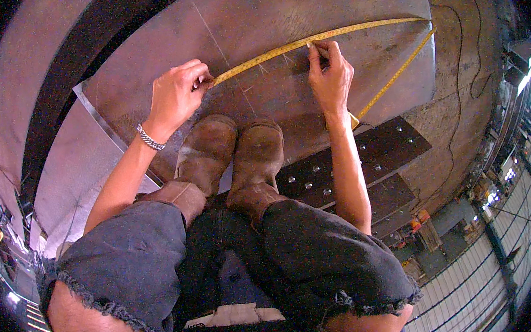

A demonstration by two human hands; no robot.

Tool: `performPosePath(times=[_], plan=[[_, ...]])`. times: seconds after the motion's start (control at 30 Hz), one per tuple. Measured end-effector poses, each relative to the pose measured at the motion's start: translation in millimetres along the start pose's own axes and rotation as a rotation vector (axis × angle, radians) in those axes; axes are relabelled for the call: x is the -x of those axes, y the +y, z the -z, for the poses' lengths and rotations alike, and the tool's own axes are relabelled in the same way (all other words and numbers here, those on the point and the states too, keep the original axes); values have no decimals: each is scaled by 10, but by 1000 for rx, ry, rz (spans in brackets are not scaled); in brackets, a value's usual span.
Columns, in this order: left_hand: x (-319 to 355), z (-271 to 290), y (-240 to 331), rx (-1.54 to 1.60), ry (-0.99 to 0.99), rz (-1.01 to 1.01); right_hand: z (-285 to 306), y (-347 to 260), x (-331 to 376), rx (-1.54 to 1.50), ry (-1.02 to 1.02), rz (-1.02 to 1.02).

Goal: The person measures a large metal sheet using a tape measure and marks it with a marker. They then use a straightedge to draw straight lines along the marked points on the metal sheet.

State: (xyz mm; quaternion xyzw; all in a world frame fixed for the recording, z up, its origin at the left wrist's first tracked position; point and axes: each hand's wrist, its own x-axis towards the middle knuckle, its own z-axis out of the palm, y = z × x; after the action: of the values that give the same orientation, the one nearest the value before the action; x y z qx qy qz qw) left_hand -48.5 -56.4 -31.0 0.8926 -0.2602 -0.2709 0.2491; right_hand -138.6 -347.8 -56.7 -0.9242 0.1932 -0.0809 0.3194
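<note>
A yellow tape measure (pixel 269 54) is drawn across a brown steel plate (pixel 254 17). My left hand (pixel 178 91), with a chain bracelet at its wrist, pinches the tape's left end. Farther right, my right hand (pixel 332 76) is closed in a pinch at the tape's lower edge. Something small and pale shows at its fingertips, too small to name. Beyond that hand the tape reaches the plate's right edge, bends there, and a second run slants back toward my right wrist. A yellow case (pixel 353 120) is partly hidden behind that wrist. Thin pale lines mark the plate.
My brown boots (pixel 258 148) are at the plate's near edge. To their right lie dark metal strips with holes (pixel 395 146). Thin cables (pixel 458 38) trail over the floor at right. A dark curved band (pixel 55 107) arcs along the left.
</note>
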Motion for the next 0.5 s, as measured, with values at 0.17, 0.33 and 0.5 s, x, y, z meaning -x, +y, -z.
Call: performPosePath(times=[0.17, 0.33, 0.5], plan=[[-1, -17, 12, -22, 79, -48, 12, 16, -18, 56, -4, 63], [9, 17, 34, -20, 42, -4, 40, 2, -30, 155, -51, 88], [-11, -1, 28, -16, 49, -26, 80, 40, -71, 28, -61, 16]])
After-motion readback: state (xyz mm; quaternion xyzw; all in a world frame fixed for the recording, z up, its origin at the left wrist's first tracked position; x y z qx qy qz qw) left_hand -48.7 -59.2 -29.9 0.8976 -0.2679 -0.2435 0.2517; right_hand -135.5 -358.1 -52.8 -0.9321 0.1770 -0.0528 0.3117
